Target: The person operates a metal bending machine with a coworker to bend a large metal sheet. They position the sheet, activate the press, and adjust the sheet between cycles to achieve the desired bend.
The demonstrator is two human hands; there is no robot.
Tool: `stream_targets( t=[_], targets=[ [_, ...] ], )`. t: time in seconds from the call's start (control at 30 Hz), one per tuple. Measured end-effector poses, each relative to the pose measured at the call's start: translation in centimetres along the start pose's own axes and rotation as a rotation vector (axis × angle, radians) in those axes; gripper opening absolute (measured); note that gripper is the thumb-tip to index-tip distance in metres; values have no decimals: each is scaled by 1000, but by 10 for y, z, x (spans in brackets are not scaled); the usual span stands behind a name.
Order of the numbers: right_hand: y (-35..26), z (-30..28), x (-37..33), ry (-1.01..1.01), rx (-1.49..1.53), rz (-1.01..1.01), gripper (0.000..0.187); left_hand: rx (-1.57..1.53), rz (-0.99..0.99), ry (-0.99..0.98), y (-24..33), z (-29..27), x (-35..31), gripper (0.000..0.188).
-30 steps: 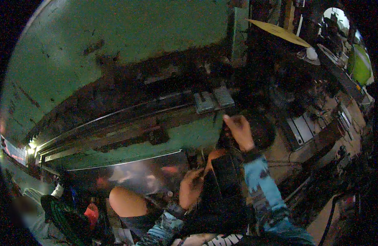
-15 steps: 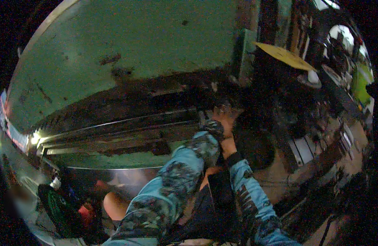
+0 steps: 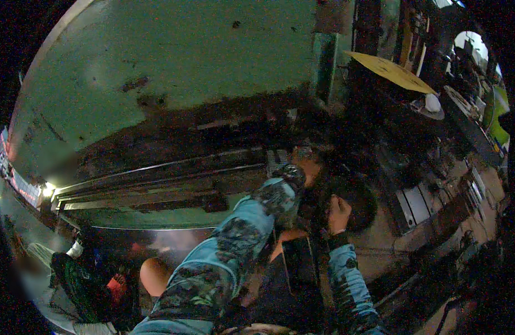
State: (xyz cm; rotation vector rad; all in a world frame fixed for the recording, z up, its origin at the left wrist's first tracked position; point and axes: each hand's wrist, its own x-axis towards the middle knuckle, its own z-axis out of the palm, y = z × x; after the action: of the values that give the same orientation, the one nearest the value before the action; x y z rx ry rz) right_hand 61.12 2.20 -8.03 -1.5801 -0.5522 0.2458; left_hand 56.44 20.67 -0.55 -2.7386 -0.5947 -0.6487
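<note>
My left hand (image 3: 309,169) reaches into a dark recess at the right end of long metal rails (image 3: 162,167). Its fingers are lost in shadow, so what they touch does not show. A dark band sits around that wrist. Nearer and to the right, my right hand (image 3: 339,214) is closed, its fingers curled in. Whatever it may hold is too dark to make out. Behind it lies a dark round shape (image 3: 362,207), its kind unclear. Both arms wear blue patterned sleeves.
A large green metal panel (image 3: 201,50), stained and worn, rises beyond the rails. A yellow sheet (image 3: 391,72) juts out at the upper right. Pale flat panels (image 3: 415,205) stand at the right. A lamp (image 3: 48,190) glows at the far left.
My right hand has come away from beside the left hand, moving nearer and to the right, with its fingers curled. My left hand has stayed at the recess.
</note>
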Motion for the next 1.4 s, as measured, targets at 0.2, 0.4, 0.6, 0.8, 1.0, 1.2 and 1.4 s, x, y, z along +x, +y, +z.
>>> stream_targets(
  t=[0.2, 0.4, 0.6, 0.8, 1.0, 1.2, 1.4],
  targets=[
    [-70, -35, -47, -334, -262, -400, 22, -1371, -324, -77, 38, -95, -106, 46],
    [-88, -20, -19, -884, -197, -568, 21, -1842, -717, 86, 16, -164, -193, 28],
    [-40, 19, 82, -385, 55, 194, 45, -1383, -939, 266, -49, -183, -319, 21],
    [0, 28, 102, -478, 100, 321, 38, -886, -987, 171, -89, -180, -417, 24],
    [-8, 27, 103, -488, 102, 276, 36, -878, -875, 93, -88, -155, -423, 29],
    [20, 12, 125, -419, 21, 224, 28, -952, -793, 159, -79, -145, -418, 33],
    [51, 3, 160, -486, -389, -280, 34, -1071, -905, 177, -74, -142, -412, 35]
  ],
)
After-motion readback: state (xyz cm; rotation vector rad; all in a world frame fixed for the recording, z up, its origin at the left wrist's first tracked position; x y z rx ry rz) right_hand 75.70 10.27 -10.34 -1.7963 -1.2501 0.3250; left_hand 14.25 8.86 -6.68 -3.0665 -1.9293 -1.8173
